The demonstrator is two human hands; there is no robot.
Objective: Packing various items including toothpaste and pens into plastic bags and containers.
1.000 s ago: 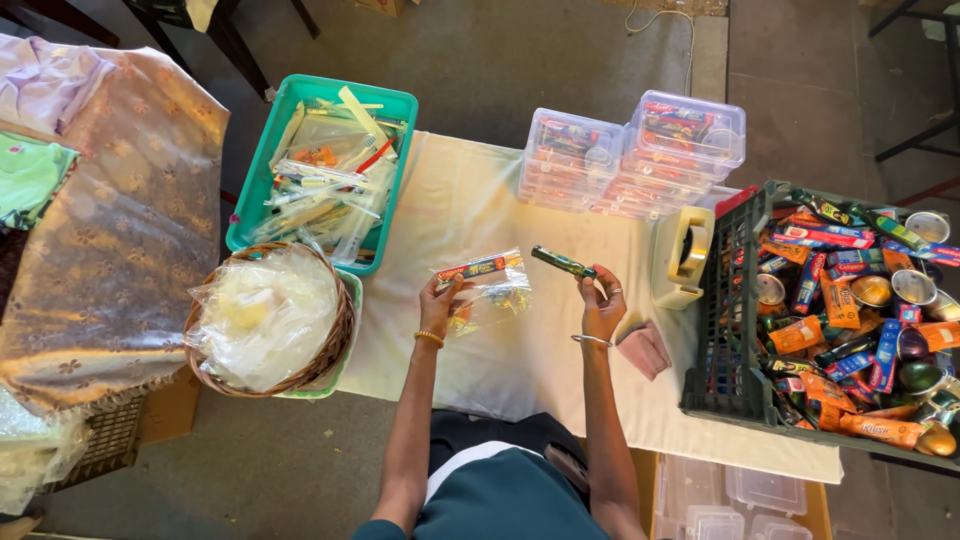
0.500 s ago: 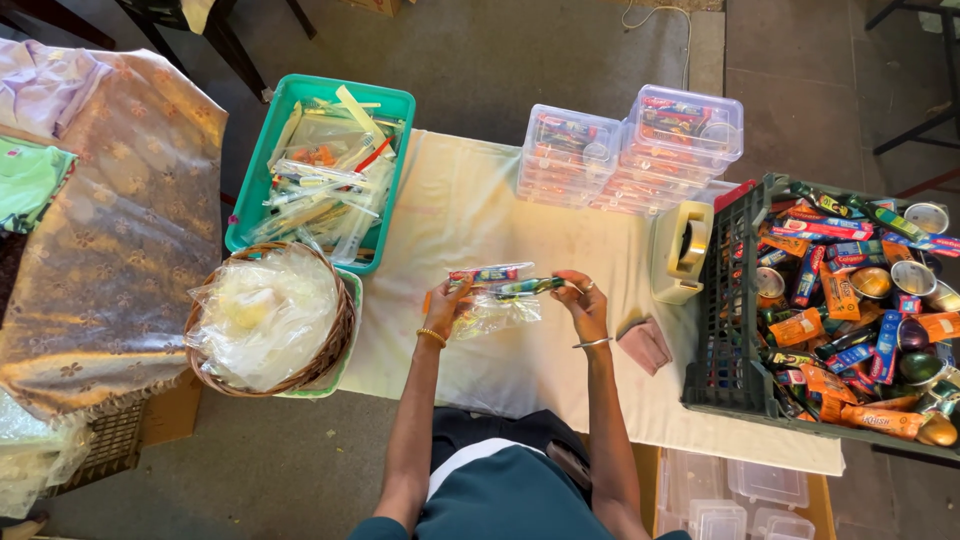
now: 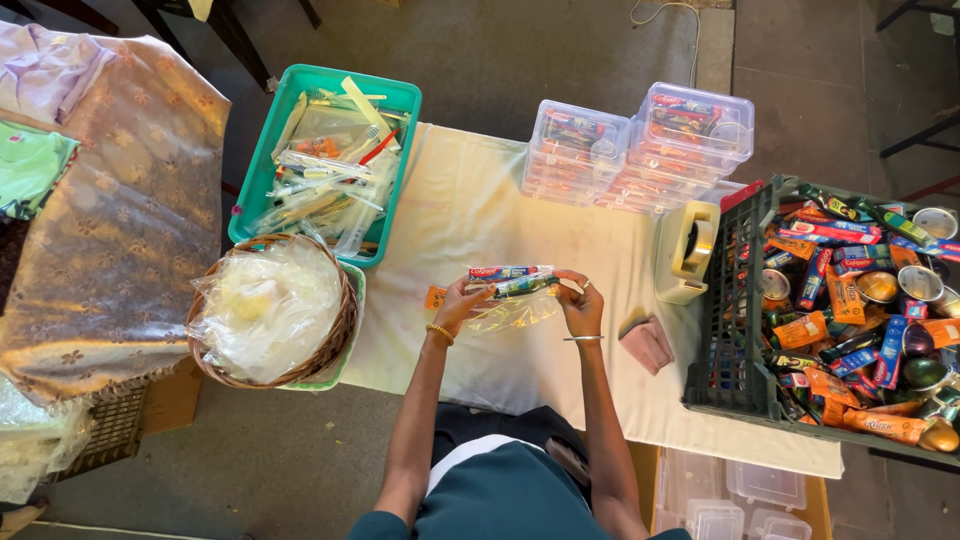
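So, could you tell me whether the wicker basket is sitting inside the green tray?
No, the wicker basket sits on the table beside the green tray, holding clear plastic.

Your arms bare below short dark teal sleeves. Gold bangle on left wrist (image 3: pixel 439 332), thin silver bangle on right wrist (image 3: pixel 584 339). Dark trousers.

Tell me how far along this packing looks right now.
Done: many filled clear bags lie in the green tray, and closed clear boxes stand stacked. In hand: the left hand and right hand hold a clear bag with boxed tubes at its mouth. Left: the dark crate looks full of loose items.
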